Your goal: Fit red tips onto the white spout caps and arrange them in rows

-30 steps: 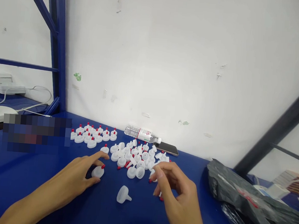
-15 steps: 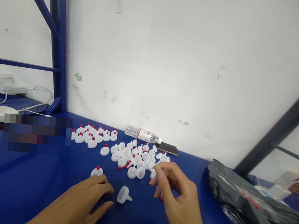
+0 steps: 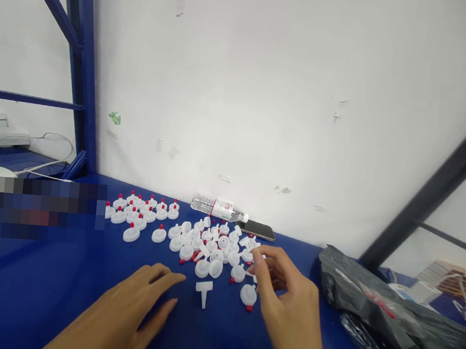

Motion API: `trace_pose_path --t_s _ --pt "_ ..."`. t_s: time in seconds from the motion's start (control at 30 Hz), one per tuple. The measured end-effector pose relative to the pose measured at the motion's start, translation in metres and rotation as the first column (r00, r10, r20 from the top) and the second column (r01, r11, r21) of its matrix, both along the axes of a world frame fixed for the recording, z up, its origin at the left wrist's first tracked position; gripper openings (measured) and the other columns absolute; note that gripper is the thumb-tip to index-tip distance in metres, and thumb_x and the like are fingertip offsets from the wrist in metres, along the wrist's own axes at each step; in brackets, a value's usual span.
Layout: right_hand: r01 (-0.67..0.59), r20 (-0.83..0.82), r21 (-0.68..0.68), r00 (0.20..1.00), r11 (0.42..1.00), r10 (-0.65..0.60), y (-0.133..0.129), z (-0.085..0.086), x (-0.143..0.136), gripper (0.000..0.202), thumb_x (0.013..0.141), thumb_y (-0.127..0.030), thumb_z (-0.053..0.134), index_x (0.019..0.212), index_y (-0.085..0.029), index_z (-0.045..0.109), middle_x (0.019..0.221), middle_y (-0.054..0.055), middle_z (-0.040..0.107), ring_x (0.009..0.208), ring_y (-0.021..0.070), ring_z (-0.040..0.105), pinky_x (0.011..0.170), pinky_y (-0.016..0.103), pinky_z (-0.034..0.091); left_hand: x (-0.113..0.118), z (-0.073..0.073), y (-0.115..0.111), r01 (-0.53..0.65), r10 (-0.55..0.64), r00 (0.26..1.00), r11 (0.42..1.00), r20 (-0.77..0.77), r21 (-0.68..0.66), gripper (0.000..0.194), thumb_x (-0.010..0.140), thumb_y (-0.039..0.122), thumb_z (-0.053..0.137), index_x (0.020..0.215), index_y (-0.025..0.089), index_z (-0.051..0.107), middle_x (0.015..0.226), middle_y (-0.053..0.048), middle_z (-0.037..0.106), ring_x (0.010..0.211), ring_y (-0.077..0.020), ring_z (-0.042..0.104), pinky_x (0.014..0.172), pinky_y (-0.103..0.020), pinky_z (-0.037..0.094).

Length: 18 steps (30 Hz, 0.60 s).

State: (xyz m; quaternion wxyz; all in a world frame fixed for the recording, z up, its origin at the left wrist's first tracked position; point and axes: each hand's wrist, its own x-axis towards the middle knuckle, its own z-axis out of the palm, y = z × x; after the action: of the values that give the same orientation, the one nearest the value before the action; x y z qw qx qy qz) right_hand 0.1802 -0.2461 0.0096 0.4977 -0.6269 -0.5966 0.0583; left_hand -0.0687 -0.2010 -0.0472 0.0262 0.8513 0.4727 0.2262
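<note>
My left hand hovers low over the blue table, thumb and fingers apart, holding nothing. Just right of its fingertips, a white spouted cap lies on its side, spout towards me. My right hand has its fingers curled and thumb against the index finger, at the right edge of a heap of loose white caps. Whether anything is pinched there is hidden. Below its fingertips lies a white cap with a red tip. Further left stand several upright white caps with red tips.
A clear water bottle lies along the white wall, beside a dark phone. Grey plastic bags cover the right side. Blue frame posts rise at left, near white devices with cables.
One red-tipped cap that stood by my left hand is now with the upright group further back. The loose cap between my hands has turned, its spout now towards me.
</note>
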Motion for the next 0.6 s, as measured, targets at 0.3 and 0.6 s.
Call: trace_pose_path --t_s 0.3,0.6 --pt "0.176 0.327 -0.426 0.945 0.888 -0.030 -0.010 0.002 0.042 0.015 0.095 -0.033 0.061 0.087 -0.032 0.073 0.085 -0.004 0.077 0.071 0.0206 0.070 0.066 0.030 0.043 0.032 -0.006 -0.010 0.248 -0.248 0.965 0.969 -0.085 -0.014 0.064 0.093 0.013 0.049 0.149 0.043 0.050 0.155 -0.004 0.054 0.127 -0.0338 0.065 0.100 -0.050 0.057" --pt "0.260 0.462 -0.633 0.883 0.729 0.087 -0.004 -0.008 0.023 0.023 0.088 -0.013 0.069 0.096 -0.033 0.077 0.095 0.000 0.079 0.098 0.0285 0.071 0.074 0.033 0.039 0.036 -0.004 0.000 0.290 -0.296 0.950 0.954 -0.097 -0.075 0.055 0.089 0.001 0.045 0.130 0.029 0.068 0.117 -0.006 0.074 0.104 -0.0268 0.070 0.091 -0.038 0.059"
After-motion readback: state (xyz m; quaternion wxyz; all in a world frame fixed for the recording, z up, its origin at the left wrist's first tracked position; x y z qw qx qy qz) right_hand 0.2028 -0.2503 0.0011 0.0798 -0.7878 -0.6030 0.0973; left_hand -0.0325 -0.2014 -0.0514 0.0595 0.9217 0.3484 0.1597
